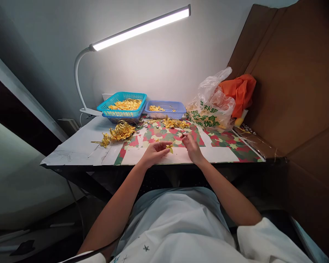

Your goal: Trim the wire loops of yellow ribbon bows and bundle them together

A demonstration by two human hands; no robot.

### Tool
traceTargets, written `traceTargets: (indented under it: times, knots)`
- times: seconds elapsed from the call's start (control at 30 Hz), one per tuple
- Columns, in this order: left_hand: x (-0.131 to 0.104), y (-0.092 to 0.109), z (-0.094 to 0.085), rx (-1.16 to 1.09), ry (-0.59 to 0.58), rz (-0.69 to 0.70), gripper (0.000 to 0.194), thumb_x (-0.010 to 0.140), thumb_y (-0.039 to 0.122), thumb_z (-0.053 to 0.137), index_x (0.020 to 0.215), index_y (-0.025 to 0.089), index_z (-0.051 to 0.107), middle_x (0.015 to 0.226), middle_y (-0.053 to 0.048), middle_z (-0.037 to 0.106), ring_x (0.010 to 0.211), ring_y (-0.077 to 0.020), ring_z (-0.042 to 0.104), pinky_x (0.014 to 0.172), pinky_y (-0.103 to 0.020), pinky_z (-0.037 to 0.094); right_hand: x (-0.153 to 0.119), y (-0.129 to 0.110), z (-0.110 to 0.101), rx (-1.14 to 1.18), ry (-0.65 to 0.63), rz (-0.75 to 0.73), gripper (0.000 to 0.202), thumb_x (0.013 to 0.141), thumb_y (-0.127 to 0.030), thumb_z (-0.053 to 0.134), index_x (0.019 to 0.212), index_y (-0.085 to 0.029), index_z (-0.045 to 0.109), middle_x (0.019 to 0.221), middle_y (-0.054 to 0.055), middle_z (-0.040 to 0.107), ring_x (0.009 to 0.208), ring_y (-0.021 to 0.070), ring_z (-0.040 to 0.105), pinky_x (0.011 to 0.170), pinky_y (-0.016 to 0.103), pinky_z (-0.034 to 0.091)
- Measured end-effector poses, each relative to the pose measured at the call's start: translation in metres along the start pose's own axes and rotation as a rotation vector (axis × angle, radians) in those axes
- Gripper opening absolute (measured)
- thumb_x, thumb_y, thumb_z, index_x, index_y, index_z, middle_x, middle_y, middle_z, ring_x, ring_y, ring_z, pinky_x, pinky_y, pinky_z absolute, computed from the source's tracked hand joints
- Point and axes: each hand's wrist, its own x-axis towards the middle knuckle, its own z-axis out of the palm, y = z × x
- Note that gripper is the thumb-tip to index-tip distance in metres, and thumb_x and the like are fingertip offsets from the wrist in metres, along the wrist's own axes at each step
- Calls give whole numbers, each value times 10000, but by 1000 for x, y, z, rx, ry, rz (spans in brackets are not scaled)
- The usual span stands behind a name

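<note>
My left hand (pixel 155 153) is closed, pinching a small gold artificial flower piece (pixel 170 148) with thin stems over the front of the table. To its right, my right hand (pixel 192 148) is closed with thumb and fingertips together, holding a small, thin dark item (pixel 183 135) too small to name. The two hands are apart. Beyond them lies a loose heap of gold flower pieces (pixel 175 123). A bigger bundle of gold flowers with wire stems (pixel 122 131) rests to the left of my left hand.
At the back stand a turquoise basket (pixel 122 95) and a lilac basket (pixel 166 105), both with gold pieces. A plastic bag (pixel 212 106) and an orange cloth (pixel 239 93) are at right, beside a cardboard wall (pixel 296 80). A lit lamp (pixel 141 28) hangs above.
</note>
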Motion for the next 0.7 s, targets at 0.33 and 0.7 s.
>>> traceTargets:
  times: [0.33,0.7]
  knots:
    - [2,-11,0,43,43,-5,489,663,369,826,1087,141,743,702,-3,608,581,-83,473,499,-196,333,-18,-7,-3,-802,-89,-272,225,921,-376,552,949,-180,659,942,90,706,811,211,598,636,284,299]
    - [0,-7,2,66,46,5,473,669,368,812,1084,152,745,650,18,570,544,-72,431,453,-184,301,-19,0,-1,-1069,-50,-423,321,986,-409,449,999,-173,666,911,76,718,755,188,612,613,288,290]
